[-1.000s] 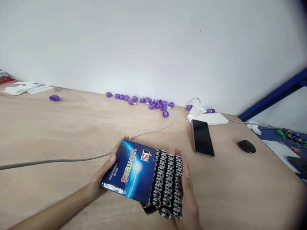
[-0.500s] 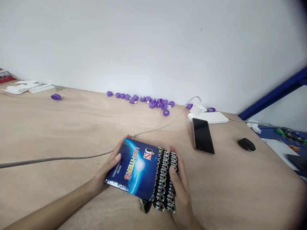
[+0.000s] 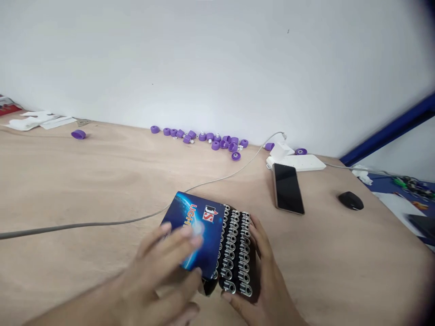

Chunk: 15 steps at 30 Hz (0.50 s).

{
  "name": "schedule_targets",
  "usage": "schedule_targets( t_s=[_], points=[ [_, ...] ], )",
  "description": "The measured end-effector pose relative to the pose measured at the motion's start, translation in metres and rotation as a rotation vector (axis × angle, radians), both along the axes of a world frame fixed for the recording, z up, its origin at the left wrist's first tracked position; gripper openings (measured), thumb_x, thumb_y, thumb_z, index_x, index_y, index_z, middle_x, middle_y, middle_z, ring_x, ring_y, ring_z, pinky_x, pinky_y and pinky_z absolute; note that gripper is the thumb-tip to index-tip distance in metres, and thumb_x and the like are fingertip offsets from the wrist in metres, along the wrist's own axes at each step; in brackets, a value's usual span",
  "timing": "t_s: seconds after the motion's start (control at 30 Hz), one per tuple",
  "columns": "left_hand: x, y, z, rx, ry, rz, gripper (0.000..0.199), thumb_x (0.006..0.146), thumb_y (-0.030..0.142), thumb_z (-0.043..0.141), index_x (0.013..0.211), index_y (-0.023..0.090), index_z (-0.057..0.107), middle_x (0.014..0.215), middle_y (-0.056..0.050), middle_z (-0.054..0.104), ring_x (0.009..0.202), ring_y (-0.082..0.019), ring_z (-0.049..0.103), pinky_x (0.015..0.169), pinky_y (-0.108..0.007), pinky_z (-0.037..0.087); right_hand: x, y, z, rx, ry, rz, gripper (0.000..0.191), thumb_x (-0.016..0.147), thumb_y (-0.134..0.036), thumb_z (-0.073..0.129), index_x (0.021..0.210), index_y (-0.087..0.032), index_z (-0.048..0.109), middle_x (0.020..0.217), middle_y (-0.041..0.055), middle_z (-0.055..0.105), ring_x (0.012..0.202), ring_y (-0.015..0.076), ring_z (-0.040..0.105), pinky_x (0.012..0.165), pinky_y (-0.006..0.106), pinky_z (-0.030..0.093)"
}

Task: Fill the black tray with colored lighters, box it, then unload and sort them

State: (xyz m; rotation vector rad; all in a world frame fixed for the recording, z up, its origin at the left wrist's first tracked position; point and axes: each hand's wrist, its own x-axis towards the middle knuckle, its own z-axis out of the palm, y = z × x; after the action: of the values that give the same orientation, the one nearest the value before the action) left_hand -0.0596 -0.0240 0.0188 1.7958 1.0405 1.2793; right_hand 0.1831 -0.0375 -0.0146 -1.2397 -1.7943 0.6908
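Head-camera view of a tray of lighters [image 3: 235,253], its rows of metal lighter heads exposed and its left part covered by a blue printed "LIGHTERS" card [image 3: 207,231], held just above a plywood tabletop [image 3: 84,181]. The right hand [image 3: 268,276] grasps the tray alone, curled around its right edge and lower corner. The left hand [image 3: 159,271], which gripped the card's edge a moment earlier, has opened and is blurred by motion, spread in front of the card; whether it still touches the card cannot be told. Beyond the tray lie a grey cable [image 3: 84,223] and a black smartphone [image 3: 288,189], with a white power strip [image 3: 299,163] behind the smartphone. Purple plastic caps [image 3: 215,145] are scattered along the wall.
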Motion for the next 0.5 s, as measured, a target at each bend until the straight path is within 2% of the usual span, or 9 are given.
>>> schedule_targets(
  t_s=[0.03,0.1,0.17,0.23,0.37,0.5],
  points=[
    [0.009,-0.011,-0.004,-0.028,-0.014,0.025,0.039,0.080,0.015,0.073,0.112,0.038,0.074,0.131,0.000,0.067,0.137,-0.038,0.046,0.121,-0.065,0.001,-0.001,0.000,0.001,-0.002,-0.019,0.001,0.100,0.082,-0.042,0.073,0.158,-0.029,0.010,0.167,0.0116,0.007,0.150,0.0414,0.016,0.114,0.063,0.032],
    [0.021,-0.021,-0.008,-0.180,-0.134,-0.038,0.030,0.086,0.014,0.064,0.104,0.035,0.076,0.123,-0.004,0.071,0.134,-0.041,0.049,0.117,-0.071,0.003,-0.003,0.001,0.002,-0.018,-0.036,0.005,0.102,0.081,-0.039,0.075,0.157,-0.033,0.008,0.167,0.0097,0.005,0.150,0.0415,0.017,0.114,0.064,0.032],
    [0.021,-0.016,-0.004,-0.319,-0.205,-0.144,0.023,0.086,0.017,0.065,0.100,0.031,0.077,0.119,-0.006,0.073,0.134,-0.044,0.048,0.115,-0.074,0.004,-0.004,0.001,0.002,-0.036,-0.024,-0.001,0.103,0.080,-0.037,0.076,0.157,-0.035,0.007,0.167,0.0090,0.005,0.150,0.0421,0.018,0.114,0.067,0.030],
    [0.010,-0.003,0.008,-0.390,-0.191,-0.243,0.023,0.082,0.020,0.070,0.101,0.031,0.077,0.117,-0.007,0.073,0.131,-0.044,0.051,0.117,-0.072,0.003,-0.002,0.000,0.000,-0.053,-0.008,-0.004,0.105,0.079,-0.037,0.077,0.157,-0.035,0.006,0.167,0.0096,0.008,0.149,0.0428,0.019,0.113,0.069,0.029],
    [-0.009,0.013,0.031,-0.388,-0.150,-0.303,0.031,0.081,0.025,0.072,0.110,0.033,0.076,0.114,-0.005,0.074,0.126,-0.043,0.055,0.119,-0.067,0.007,0.002,-0.001,-0.003,-0.102,0.000,0.009,0.109,0.078,-0.037,0.078,0.157,-0.036,0.003,0.167,0.0090,0.009,0.150,0.0420,0.017,0.114,0.069,0.027],
    [-0.002,0.007,0.031,-0.372,-0.099,-0.369,0.036,0.078,0.026,0.072,0.113,0.037,0.074,0.117,-0.004,0.072,0.126,-0.044,0.054,0.119,-0.068,0.005,0.003,-0.002,-0.003,-0.120,0.009,0.017,0.109,0.078,-0.038,0.078,0.157,-0.039,0.003,0.167,0.0070,0.008,0.150,0.0419,0.018,0.114,0.070,0.027]
  ],
)
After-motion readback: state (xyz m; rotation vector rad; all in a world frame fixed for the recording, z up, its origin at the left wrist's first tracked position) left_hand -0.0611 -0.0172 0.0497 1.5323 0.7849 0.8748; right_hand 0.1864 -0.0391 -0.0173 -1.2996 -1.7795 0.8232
